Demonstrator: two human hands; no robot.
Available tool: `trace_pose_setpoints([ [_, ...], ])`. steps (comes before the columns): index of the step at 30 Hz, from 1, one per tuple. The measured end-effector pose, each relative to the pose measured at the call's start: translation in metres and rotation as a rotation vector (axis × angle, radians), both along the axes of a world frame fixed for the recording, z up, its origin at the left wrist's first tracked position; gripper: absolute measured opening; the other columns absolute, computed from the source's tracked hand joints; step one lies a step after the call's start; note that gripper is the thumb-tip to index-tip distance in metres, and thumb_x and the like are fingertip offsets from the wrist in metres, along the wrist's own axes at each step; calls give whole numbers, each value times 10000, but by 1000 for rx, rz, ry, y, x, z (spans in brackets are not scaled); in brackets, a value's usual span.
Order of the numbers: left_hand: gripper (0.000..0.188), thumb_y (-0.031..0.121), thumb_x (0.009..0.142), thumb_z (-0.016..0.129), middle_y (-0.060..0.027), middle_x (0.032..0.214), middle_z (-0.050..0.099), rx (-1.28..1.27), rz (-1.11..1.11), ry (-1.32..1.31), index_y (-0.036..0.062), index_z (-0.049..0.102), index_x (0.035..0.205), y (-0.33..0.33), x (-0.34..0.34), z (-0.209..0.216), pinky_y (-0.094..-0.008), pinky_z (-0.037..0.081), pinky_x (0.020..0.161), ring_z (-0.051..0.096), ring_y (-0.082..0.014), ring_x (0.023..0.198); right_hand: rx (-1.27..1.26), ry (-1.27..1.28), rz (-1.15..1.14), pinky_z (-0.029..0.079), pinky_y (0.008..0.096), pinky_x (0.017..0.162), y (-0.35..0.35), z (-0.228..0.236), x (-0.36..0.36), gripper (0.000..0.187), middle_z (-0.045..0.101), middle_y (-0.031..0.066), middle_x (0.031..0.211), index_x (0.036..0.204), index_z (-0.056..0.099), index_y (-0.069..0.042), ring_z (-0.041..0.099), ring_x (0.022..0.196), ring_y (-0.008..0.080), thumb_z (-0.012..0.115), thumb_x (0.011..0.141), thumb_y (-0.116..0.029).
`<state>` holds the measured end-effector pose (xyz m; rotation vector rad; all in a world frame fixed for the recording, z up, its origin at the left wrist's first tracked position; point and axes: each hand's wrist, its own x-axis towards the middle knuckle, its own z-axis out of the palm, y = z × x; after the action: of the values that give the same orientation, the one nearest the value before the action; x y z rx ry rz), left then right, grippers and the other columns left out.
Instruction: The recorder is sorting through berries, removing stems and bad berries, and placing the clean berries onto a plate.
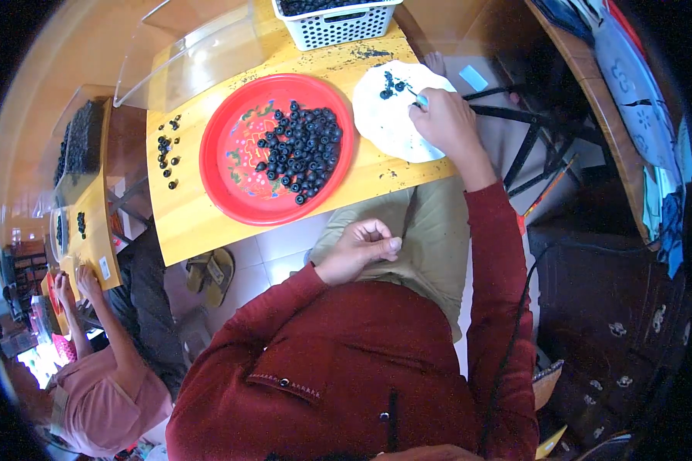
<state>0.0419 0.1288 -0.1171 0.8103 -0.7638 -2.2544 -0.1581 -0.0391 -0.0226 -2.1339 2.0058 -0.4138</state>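
My right hand (447,123) is closed over the white plate (392,132) with a wavy rim, at the right of the table. A small light-blue thing (421,100) shows at its fingertips; its kind I cannot make out. Beside it on the plate lie a few dark round pieces (385,94) and dark bits. My left hand (361,250) is above my lap, fingers curled and thumb pressed to them; whatever is inside, if anything, is hidden. Left of the white plate stands a red round tray (215,165) with a printed pattern, its right half heaped with dark, glossy, bead-like balls (307,150).
A white perforated basket (338,31) of dark pieces stands at the table's far edge. Several loose balls (163,146) lie on the yellow table (184,230) at left, near a clear plastic sheet (192,61). Another person (108,384) works at a table further left. Slippers (211,273) lie below.
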Motion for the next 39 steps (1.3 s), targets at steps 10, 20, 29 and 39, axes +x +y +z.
trace_pose_setpoints([
  [10,148,129,903,685,17,754,616,-264,-1,-158,69,573,827,7,-7,2,-201,469,643,560,-38,695,2,-93,51,505,488,844,12,6,1,276,674,222,989,973,677,-41,647,943,399,632,818,-265],
  [20,152,122,896,692,10,746,617,-390,24,-202,60,571,829,12,-10,12,-204,469,632,560,-40,686,38,-26,37,516,491,810,28,7,-4,259,680,220,955,966,678,-38,654,908,405,639,825,-252],
  [29,183,82,941,603,-34,931,631,-273,347,13,32,582,1116,9,-16,55,-280,566,755,627,-119,831,-14,-655,105,511,336,632,131,24,-2,279,681,182,762,884,673,2,670,672,230,774,755,-225],
  [39,158,52,919,622,-93,1016,678,-231,214,147,12,630,1071,19,-18,57,-284,558,807,655,-153,920,-43,-817,131,540,355,725,210,10,5,286,682,213,938,1049,658,26,695,835,319,711,786,-74],
])
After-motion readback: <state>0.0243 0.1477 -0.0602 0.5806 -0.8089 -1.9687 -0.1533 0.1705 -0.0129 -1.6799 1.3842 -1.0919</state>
